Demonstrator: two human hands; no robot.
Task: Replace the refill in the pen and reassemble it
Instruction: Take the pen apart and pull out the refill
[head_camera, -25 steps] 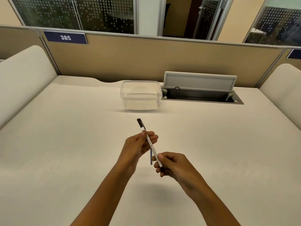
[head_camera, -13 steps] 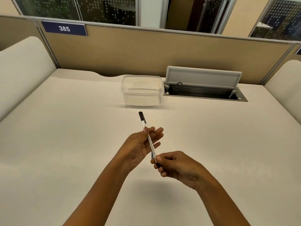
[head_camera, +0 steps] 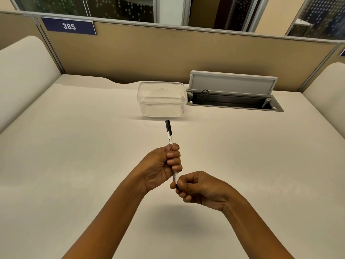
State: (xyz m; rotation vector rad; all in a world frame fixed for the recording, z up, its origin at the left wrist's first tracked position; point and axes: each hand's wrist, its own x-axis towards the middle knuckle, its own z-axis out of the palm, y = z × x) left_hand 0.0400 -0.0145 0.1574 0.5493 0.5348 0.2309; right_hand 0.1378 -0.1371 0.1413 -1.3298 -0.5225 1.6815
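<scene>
While I watch through the head camera, the only view I have, both bare hands are raised above a pale desk (head_camera: 74, 146), holding one pen (head_camera: 170, 141) between them. The pen is slim and white with a black cap end, and it points up and away, toward a clear plastic box (head_camera: 161, 99) that sits well apart at the back of the desk. To the right of that box, a cable hatch (head_camera: 233, 94) in the desktop stands open.

My left hand (head_camera: 160, 165) is closed into a loose fist around the middle of the barrel, fingers (head_camera: 174, 159) curled and pressed together over it. My right hand (head_camera: 201, 187) sits just below and to the right, its fingertips (head_camera: 177, 184) pinching the pen's lower end, which looks dark where it disappears into the grip. The two hands are nearly touching.

I judge this to be the twisting step at the tip end, either unscrewing the nose piece or tightening it back on; which of the two I cannot tell. No loose refill shows on the desk, and whether one is inside the barrel is hidden.

The next move calls for the left hand to hold the barrel steady while the right thumb and forefinger roll the end piece, keeping it in line with the barrel so the small part does not slip free.
</scene>
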